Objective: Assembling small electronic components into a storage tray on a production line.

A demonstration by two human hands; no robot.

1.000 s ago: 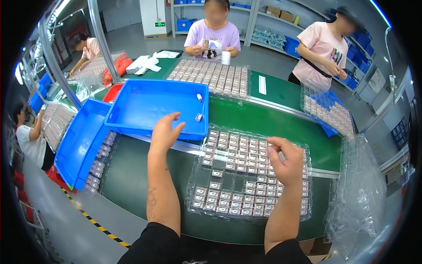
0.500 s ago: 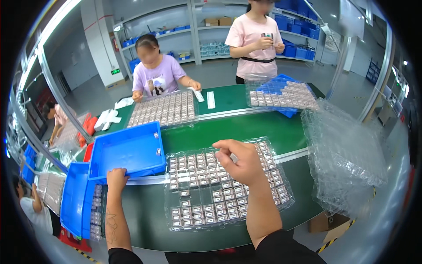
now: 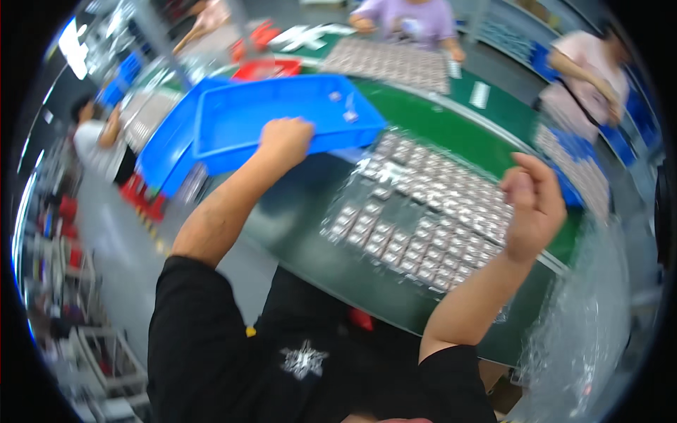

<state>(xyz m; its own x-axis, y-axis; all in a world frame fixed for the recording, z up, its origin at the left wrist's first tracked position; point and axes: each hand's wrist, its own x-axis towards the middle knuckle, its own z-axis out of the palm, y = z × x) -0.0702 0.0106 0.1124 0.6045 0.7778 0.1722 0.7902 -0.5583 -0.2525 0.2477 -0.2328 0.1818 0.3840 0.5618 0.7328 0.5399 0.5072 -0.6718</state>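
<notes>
My left hand (image 3: 285,141) is closed at the near rim of a shallow blue bin (image 3: 240,116), its fingertips hidden behind the knuckles. Two small pieces (image 3: 350,109) lie at that bin's right end. My right hand (image 3: 534,204) is raised over the right end of a clear plastic tray (image 3: 402,211), with its fingers curled in toward the thumb; whether a small piece is in them cannot be seen. Rows of small, light-faced square parts (image 3: 441,243) fill much of the tray, with several bare pockets toward its left.
Another blue bin (image 3: 166,151) stands under the first at its left. A red bin (image 3: 268,68) lies behind. Clear empty trays (image 3: 582,317) are stacked at the right. Across the green table (image 3: 423,116), people work by another filled tray (image 3: 388,63).
The view has swung left and down, bringing my torso into sight. My right hand has shifted from over the tray's middle to its right end. My left hand remains by the blue bin's rim.
</notes>
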